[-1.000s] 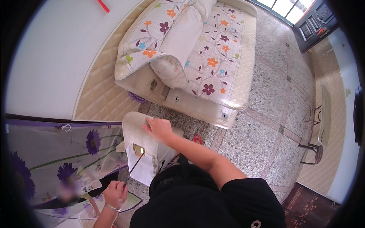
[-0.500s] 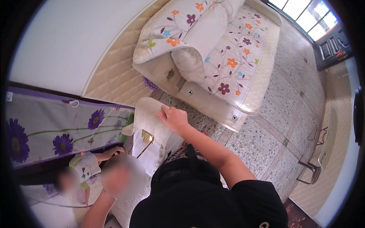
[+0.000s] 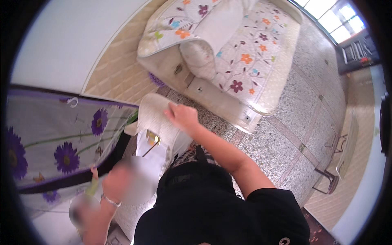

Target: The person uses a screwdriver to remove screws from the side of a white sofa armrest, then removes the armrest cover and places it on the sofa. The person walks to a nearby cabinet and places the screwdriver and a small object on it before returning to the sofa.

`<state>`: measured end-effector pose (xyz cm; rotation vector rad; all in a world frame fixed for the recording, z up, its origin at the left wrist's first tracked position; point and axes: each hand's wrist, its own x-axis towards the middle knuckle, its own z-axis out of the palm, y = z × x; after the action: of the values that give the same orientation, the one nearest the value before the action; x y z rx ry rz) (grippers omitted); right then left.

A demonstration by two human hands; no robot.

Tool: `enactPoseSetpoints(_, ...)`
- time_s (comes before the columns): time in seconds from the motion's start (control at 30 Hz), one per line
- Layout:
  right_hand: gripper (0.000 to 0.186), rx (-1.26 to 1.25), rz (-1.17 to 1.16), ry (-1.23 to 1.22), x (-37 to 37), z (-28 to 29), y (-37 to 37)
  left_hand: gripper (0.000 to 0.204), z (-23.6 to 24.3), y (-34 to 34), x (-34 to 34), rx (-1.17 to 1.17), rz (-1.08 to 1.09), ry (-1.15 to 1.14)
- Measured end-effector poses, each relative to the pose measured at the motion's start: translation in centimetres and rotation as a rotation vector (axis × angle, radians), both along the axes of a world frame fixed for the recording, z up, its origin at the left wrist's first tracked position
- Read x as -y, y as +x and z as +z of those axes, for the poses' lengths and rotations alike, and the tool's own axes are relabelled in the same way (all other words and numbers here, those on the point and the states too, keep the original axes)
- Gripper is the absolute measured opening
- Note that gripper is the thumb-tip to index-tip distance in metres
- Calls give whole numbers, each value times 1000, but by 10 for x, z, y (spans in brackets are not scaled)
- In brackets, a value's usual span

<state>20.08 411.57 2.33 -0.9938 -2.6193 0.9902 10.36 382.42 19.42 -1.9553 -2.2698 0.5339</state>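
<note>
A cream padded piece point(image 3: 155, 111) is standing left of the frame's middle. My right hand point(image 3: 183, 117) is resting on it, loosely bent; if it is gripping, I cannot tell. My left hand point(image 3: 117, 180) is hanging lower left; the blur is hiding its grip. From it, the gold plate point(image 3: 152, 136) is lying up and right, nearer to my right hand. A thin dark rod point(image 3: 150, 150) is slanting from the plate down-left, toward my left hand.

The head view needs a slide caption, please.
Right hand on a pale padded block, left hand by a thin rod, floral sofa beyond.
</note>
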Motion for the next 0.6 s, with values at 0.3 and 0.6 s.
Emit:
enactPoseSetpoints(0.3, 38, -30, -89, 46, -4, -5, 11, 19, -39, -39, 32, 1192, 1180, 408)
enactPoseSetpoints(0.6, 39, 5, -26, 3, 6, 5, -2, 20, -18, -20, 37, 418, 119, -25)
